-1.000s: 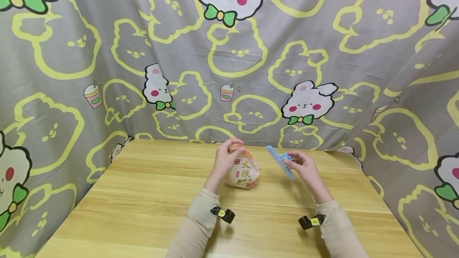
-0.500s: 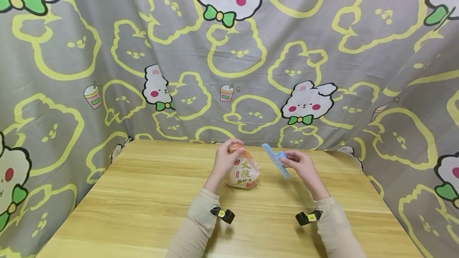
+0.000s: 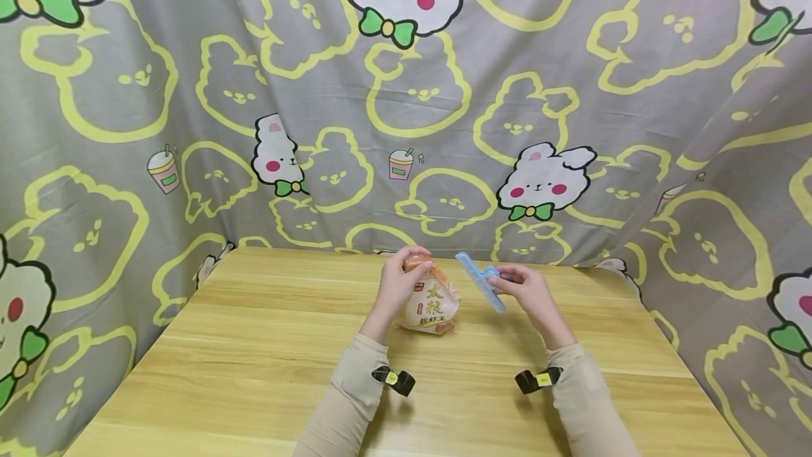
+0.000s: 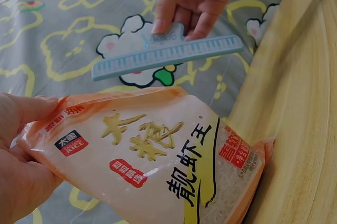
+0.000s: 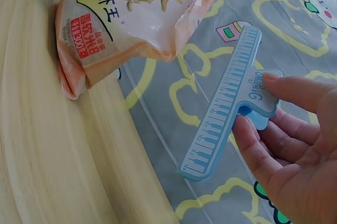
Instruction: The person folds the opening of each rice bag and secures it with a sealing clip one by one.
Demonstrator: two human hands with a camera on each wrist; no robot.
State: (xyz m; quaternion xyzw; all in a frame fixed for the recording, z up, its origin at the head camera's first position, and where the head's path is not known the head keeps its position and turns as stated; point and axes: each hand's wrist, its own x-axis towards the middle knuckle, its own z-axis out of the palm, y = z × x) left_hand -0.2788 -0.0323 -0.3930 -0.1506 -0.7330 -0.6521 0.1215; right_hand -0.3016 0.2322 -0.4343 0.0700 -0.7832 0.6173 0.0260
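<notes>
A small bag of rice (image 3: 433, 307), white with orange edges, stands on the wooden table. My left hand (image 3: 402, 279) grips its top, thumb in front; the left wrist view shows the bag (image 4: 158, 150) with grains behind a see-through corner. Between the thumb and fingers of my right hand (image 3: 529, 295) is a light blue bag clip (image 3: 480, 282), held by its handle. In the right wrist view the long clip (image 5: 224, 108) carries a piano-key print with numbers. It is tilted in the air, a short gap to the right of the bag.
The table (image 3: 266, 344) has a wood-grain top. Behind it and at both sides hangs a grey curtain (image 3: 342, 111) with yellow outlines and white rabbits. A black wrist camera (image 3: 401, 382) sits on the left sleeve and another camera (image 3: 528, 381) on the right.
My right hand has moved left, bringing the clip closer to the bag. The left hand and the bag have stayed in place.
</notes>
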